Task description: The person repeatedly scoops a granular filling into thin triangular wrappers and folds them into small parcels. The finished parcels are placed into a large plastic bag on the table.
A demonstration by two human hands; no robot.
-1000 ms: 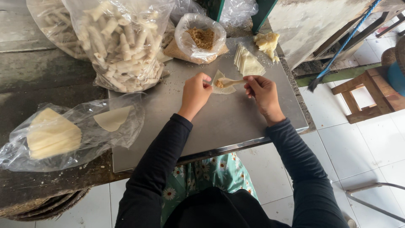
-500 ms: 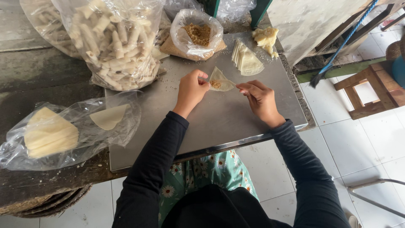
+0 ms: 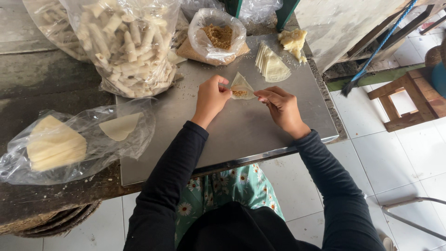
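Item in hand: one thin pale wrapper (image 3: 242, 87), triangular, with a small heap of brown crumbly filling on it, held just above the steel sheet (image 3: 241, 130) toward its far middle. My left hand (image 3: 211, 98) pinches the wrapper's left edge between thumb and fingertips; my right hand (image 3: 281, 108) pinches its right corner, fingers curled in. Both grips are closed on the wrapper. Far edge of the sheet, centre: clear bag of brown filling (image 3: 218, 36), mouth rolled open. Just right of it: a fanned stack of wrappers (image 3: 271, 65), and beyond that, at the far right corner, a pale crumpled lump (image 3: 293, 41). Far left corner: large clear bag of finished rolls (image 3: 125, 44), pale and tube-shaped, overhanging onto the dark wooden bench (image 3: 42, 79). Left of the sheet, on the bench's near edge: clear bag with a stack of yellowish sheets (image 3: 55, 146). Right, on the tiled floor: wooden stool (image 3: 409, 100).
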